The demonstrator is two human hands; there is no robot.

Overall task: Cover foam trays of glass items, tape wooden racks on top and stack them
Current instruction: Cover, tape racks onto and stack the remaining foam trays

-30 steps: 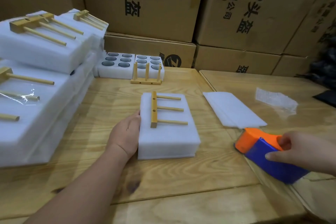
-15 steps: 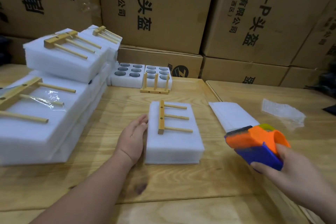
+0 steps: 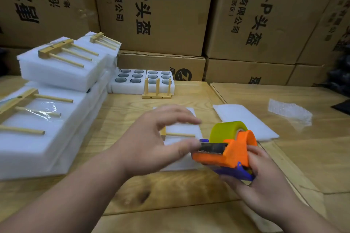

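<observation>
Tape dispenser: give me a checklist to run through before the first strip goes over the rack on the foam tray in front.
1. Tape dispenser held firmly: ok, right hand wraps its handle.
2. Tape end pulled free: cannot tell, left hand has its thumb at the blade end, but no loose strip shows.
3. Rack lying flat on the covered foam tray: ok as far as visible, one peg shows; the hand hides the rest.
4. Tray steadied: not ok, neither hand rests on it.
5. Roll has tape left: ok, it looks thick.
6. Room on the finished stack at left: ok, its top rack lies bare.
</observation>
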